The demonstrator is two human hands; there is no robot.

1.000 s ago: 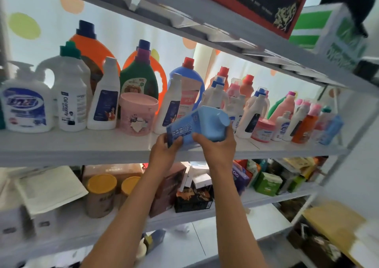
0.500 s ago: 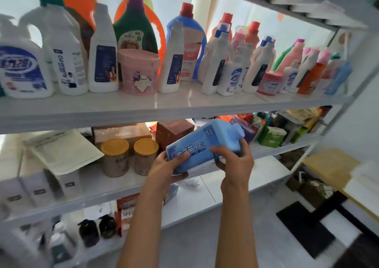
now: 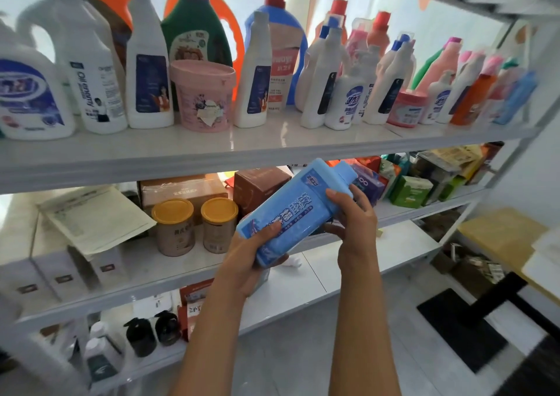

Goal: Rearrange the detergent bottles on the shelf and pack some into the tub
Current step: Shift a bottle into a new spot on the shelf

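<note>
While both forearms reach up from the bottom of the frame, the blue detergent bottle (image 3: pixel 298 210) sits tilted at centre, cap end up and to the right, label facing the camera. The left hand (image 3: pixel 251 259) cups its base from below, thumb laid across the label; the right hand (image 3: pixel 353 223) wraps fingers round the upper body just under the cap. Both are gripping it, and it touches nothing else. Against a second ago, that bottle is down off the detergent shelf (image 3: pixel 212 156) and now hangs in front of the shelf below, level with the two yellow-lidded tins (image 3: pixel 195 226) and the brown box (image 3: pixel 260 185). In the last half second it has barely shifted, perhaps a touch more upright. Further back, along the upper part of the frame, the row stands in place: the pink tub (image 3: pixel 203 95) left of centre, white bottles either side, the green jug (image 3: pixel 194 29) behind it.
</note>
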